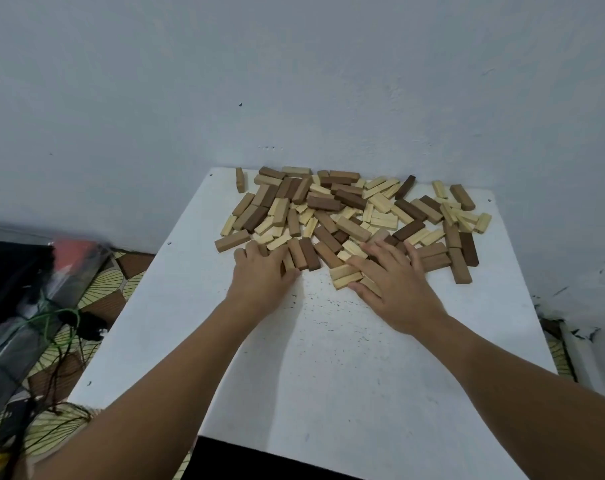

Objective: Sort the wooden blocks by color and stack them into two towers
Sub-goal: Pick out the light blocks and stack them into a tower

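A loose heap of wooden blocks [349,216] covers the far half of the white table [328,358], dark brown and pale ones mixed, none stacked. My left hand [261,277] lies palm down on the heap's near left edge, fingers over a pale block [288,262], next to two dark blocks [304,254]. My right hand [394,282] rests flat with fingers spread on the near middle of the heap, touching a few pale blocks [344,276]. Whether either hand grips a block cannot be seen.
The table stands against a grey wall [294,81] at its far edge. On the floor to the left lie a black bag [13,271], green cord [56,315] and a patterned mat [103,289]. A single brown block [240,180] sits apart at the far left corner.
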The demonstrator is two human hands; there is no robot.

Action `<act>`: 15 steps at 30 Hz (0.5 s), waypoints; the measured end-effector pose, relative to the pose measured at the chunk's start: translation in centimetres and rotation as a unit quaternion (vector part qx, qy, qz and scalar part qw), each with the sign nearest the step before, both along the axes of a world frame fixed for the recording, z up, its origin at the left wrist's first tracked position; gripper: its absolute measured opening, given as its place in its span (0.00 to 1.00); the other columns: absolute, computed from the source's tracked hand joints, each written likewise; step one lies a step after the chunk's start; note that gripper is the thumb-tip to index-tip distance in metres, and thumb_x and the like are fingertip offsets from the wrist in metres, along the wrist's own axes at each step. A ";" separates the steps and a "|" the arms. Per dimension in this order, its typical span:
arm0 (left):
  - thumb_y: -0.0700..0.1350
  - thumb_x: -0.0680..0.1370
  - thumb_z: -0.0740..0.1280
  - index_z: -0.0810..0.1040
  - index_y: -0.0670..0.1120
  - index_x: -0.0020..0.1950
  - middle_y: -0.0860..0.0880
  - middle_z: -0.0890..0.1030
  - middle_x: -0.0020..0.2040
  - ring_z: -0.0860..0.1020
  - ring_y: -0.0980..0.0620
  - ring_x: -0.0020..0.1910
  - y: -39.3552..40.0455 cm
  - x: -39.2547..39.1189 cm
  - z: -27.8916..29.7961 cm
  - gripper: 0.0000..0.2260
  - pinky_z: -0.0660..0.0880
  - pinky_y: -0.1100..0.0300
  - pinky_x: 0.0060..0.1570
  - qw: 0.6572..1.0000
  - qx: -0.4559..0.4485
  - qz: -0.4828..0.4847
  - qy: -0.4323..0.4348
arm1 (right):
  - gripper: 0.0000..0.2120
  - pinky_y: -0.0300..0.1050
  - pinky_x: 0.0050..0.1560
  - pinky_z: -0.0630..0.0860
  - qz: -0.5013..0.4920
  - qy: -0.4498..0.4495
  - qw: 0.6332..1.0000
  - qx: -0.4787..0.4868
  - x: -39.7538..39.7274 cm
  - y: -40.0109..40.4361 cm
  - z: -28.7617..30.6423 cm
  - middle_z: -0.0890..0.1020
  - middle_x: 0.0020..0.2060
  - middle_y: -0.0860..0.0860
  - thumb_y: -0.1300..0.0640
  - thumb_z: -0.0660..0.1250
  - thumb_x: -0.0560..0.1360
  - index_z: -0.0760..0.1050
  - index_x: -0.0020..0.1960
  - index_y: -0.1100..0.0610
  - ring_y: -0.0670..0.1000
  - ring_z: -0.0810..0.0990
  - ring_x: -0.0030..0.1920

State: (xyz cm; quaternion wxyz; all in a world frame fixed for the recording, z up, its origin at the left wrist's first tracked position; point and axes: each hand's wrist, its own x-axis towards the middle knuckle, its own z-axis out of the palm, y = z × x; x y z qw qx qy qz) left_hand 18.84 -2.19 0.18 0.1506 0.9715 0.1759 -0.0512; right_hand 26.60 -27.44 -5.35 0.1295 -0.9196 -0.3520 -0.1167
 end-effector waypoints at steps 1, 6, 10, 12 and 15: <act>0.57 0.81 0.65 0.69 0.55 0.78 0.40 0.66 0.72 0.63 0.36 0.70 0.0 0.0 0.2 0.25 0.66 0.46 0.68 1.000 -0.015 -0.006 -0.002 | 0.21 0.66 0.77 0.55 0.000 -0.005 1.000 0.009 0.0 0.0 0.0 0.74 0.70 0.47 0.36 0.55 0.82 0.74 0.69 0.43 0.52 0.68 0.74; 0.50 0.75 0.74 0.75 0.53 0.74 0.44 0.62 0.74 0.64 0.38 0.71 0.4 -0.3 1.2 0.27 0.69 0.48 0.67 0.999 -0.039 -0.013 0.009 | 0.19 0.63 0.76 0.59 0.000 -0.019 0.999 0.038 0.1 0.0 -0.1 0.76 0.65 0.48 0.38 0.61 0.81 0.77 0.67 0.44 0.53 0.72 0.68; 0.47 0.72 0.77 0.77 0.55 0.69 0.45 0.57 0.77 0.62 0.39 0.75 0.9 -0.6 1.4 0.26 0.74 0.46 0.66 0.997 -0.074 0.002 -0.007 | 0.20 0.63 0.75 0.61 -0.004 -0.017 0.999 0.040 -0.1 0.0 -0.2 0.77 0.66 0.49 0.38 0.61 0.81 0.77 0.68 0.44 0.53 0.73 0.67; 0.47 0.72 0.77 0.78 0.57 0.65 0.45 0.58 0.76 0.64 0.41 0.74 1.0 -0.1 1.7 0.22 0.77 0.49 0.61 0.992 -0.111 0.010 -0.060 | 0.20 0.63 0.75 0.61 -0.007 -0.010 0.999 0.040 -0.2 0.0 -0.2 0.77 0.66 0.49 0.38 0.60 0.81 0.77 0.68 0.44 0.53 0.73 0.67; 0.48 0.74 0.77 0.78 0.58 0.66 0.46 0.60 0.73 0.75 0.46 0.65 0.6 2.5 3.4 0.22 0.74 0.58 0.54 0.977 -0.162 0.028 -0.139 | 0.20 0.63 0.76 0.61 -0.011 -0.004 0.999 0.039 -0.2 0.0 -0.2 0.77 0.66 0.49 0.37 0.60 0.81 0.76 0.69 0.43 0.53 0.73 0.67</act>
